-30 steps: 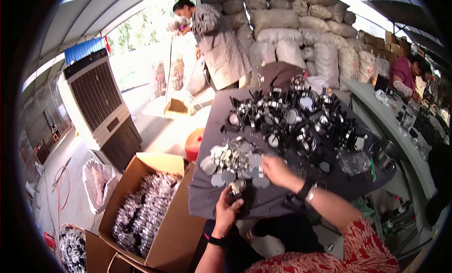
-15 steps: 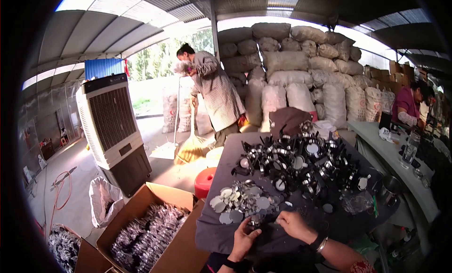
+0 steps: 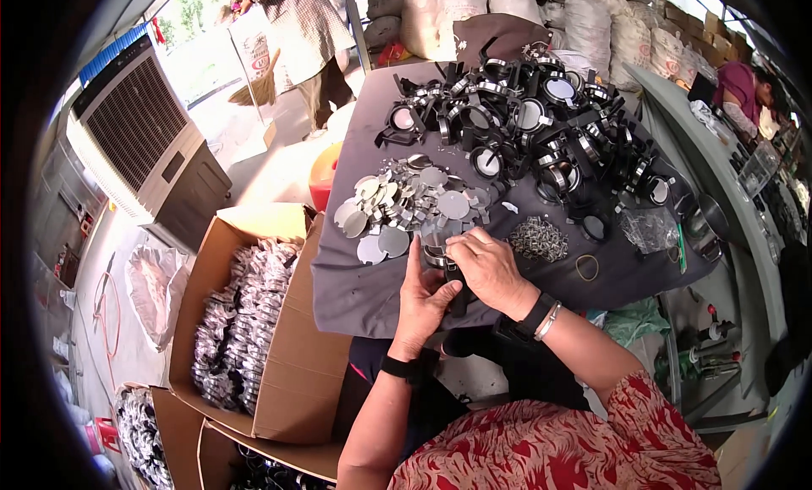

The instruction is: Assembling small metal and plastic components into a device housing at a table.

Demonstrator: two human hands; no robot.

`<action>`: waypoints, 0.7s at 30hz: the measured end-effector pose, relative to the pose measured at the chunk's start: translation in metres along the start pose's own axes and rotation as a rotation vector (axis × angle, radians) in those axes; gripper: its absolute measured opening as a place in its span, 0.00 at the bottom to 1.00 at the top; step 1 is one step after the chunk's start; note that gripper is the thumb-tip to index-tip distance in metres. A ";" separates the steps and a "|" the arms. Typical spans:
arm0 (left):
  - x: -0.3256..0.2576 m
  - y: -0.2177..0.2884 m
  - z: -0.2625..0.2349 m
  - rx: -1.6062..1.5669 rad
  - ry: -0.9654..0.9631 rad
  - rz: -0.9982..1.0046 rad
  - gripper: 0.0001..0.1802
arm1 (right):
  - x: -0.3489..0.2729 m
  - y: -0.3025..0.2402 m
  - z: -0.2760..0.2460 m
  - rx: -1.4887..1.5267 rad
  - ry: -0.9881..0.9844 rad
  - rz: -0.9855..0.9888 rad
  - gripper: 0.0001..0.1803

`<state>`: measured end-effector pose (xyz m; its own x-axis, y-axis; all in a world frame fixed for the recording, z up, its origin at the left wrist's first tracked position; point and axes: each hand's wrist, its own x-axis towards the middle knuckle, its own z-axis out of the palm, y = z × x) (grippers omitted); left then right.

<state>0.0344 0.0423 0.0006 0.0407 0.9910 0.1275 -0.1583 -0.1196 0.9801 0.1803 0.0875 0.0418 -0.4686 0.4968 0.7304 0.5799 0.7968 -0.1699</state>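
Both hands, left (image 3: 425,302) and right (image 3: 489,266), grip a small black-handled mirror frame (image 3: 440,255) just below the disc pile (image 3: 406,204).

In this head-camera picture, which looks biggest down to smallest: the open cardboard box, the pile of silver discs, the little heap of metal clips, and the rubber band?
1. Cardboard box, clearly largest, though it also sits nearer the camera.
2. Pile of silver discs.
3. Heap of metal clips.
4. Rubber band, the smallest.
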 end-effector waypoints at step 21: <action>0.003 0.001 0.002 -0.002 0.011 -0.032 0.29 | 0.039 0.058 0.025 -0.194 -0.098 0.047 0.06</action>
<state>0.0361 0.0448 0.0018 0.0352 0.9949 0.0943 -0.1593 -0.0875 0.9833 0.1786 0.1614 0.0437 -0.4948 0.5705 0.6555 0.7155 0.6956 -0.0653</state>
